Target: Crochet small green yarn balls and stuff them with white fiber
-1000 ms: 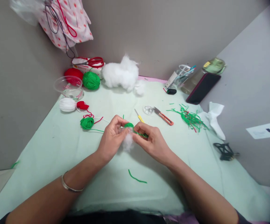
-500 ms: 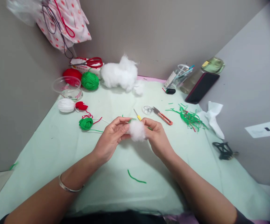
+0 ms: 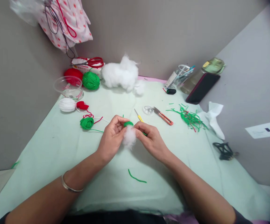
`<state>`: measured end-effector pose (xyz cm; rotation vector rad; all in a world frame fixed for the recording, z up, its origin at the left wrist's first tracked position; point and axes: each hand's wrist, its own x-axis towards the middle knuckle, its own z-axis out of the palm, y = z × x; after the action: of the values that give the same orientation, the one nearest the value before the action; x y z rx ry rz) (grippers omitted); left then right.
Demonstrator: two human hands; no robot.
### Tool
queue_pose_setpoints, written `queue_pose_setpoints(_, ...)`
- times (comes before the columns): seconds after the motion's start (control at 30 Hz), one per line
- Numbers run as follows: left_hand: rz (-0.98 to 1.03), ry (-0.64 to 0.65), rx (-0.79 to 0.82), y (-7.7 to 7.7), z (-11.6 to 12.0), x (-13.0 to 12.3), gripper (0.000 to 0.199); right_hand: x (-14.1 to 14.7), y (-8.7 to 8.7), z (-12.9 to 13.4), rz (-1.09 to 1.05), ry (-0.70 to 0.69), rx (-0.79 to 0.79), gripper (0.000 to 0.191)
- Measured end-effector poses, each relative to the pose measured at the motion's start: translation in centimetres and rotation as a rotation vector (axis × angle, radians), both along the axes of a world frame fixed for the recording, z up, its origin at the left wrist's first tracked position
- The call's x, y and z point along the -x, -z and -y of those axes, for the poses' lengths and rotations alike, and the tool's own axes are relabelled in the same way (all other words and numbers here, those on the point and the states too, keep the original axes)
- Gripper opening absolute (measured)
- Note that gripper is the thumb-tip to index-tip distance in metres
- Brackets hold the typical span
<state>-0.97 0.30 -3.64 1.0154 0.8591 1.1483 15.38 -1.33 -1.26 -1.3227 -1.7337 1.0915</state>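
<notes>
Above the middle of the table, my left hand [image 3: 111, 138] is closed on a small green crocheted piece [image 3: 128, 123]. A fluffy tuft of white stuffing [image 3: 129, 138] is pressed against the near side of that piece, between my two hands. My right hand [image 3: 151, 138] pinches the tuft from the right; a bit of green shows under its fingers. Just beyond my hands lies a yellow-handled crochet hook [image 3: 140, 118]. Orange thread snips [image 3: 164, 116] and a small round clear case [image 3: 148, 109] rest farther right. A short green yarn strand [image 3: 137, 179] lies nearer me.
Balls of green [image 3: 91, 81], red [image 3: 73, 76] and white yarn [image 3: 67, 105] sit at left, beside a clear tub [image 3: 67, 88] and red scissors [image 3: 95, 62]. A stuffing heap [image 3: 119, 76] is at the back. Right: yarn scraps [image 3: 191, 119], a phone [image 3: 202, 88], a pen cup [image 3: 178, 77].
Both hands have shifted slightly, the right one leftward. The stuffing has moved left and down, looks narrower, and the green crocheted piece shows more clearly above it.
</notes>
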Motion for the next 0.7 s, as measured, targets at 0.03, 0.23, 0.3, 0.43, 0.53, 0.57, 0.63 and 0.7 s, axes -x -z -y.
queue_pose_setpoints(0.03,-0.012,-0.004,-0.014,-0.1,0.1,0.0,0.021,0.0,0.0,-0.1,-0.007,0.020,0.006,0.030)
queue_pose_setpoints(0.23,-0.106,0.024,-0.080,-0.5,0.6,0.2,0.015,0.3,0.1,-0.2,-0.013,0.149,0.002,0.027)
queue_pose_setpoints(0.3,-0.116,0.040,-0.078,-0.6,0.7,0.3,0.018,0.4,0.1,-0.1,-0.011,0.182,-0.003,0.025)
queue_pose_setpoints(0.43,-0.056,0.071,-0.088,-0.5,0.3,0.4,0.022,0.4,0.0,0.2,0.034,0.205,-0.017,0.025)
queue_pose_setpoints(0.53,-0.049,0.054,-0.096,-0.4,-0.1,0.4,0.018,0.4,-0.1,0.4,0.132,0.156,-0.075,0.023)
queue_pose_setpoints(0.57,-0.053,0.044,-0.093,-0.3,-0.2,0.4,0.017,0.4,-0.2,0.5,0.163,0.123,-0.103,0.021)
queue_pose_setpoints(0.63,-0.062,0.024,-0.085,-0.3,-0.3,0.4,0.017,0.4,-0.5,0.6,0.201,0.054,-0.141,0.019)
queue_pose_setpoints(0.7,-0.081,-0.002,-0.072,-0.3,-0.4,0.4,0.016,0.4,-0.7,0.7,0.218,0.001,-0.142,0.020)
